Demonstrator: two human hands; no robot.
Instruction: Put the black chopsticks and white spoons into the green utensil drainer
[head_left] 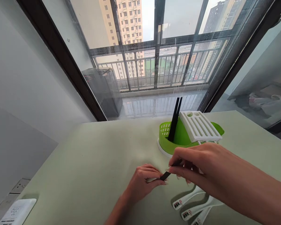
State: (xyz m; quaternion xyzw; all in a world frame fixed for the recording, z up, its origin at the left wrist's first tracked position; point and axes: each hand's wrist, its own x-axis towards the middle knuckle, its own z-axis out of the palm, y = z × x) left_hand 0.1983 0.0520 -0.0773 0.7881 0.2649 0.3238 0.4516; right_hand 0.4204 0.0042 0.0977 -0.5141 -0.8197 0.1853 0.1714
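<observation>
My right hand [196, 162] pinches a black chopstick [165, 175] low over the pale green table [96, 162]. My left hand [144, 181] rests on the table with curled fingers touching the chopstick's lower end. Just behind stands a green cutlery holder [178, 139] on a white base, with a white slotted lid [199, 126] tilted on top. Two black chopsticks [175, 118] stand upright in the holder's left side. Three white spoons [194, 206] with barcode stickers lie under my right forearm.
A white device [17, 212] lies at the table's front left corner, next to a wall socket [20, 186]. Beyond the table is a large glass door with a dark frame [67, 65], and a balcony with a railing [154, 67] outside.
</observation>
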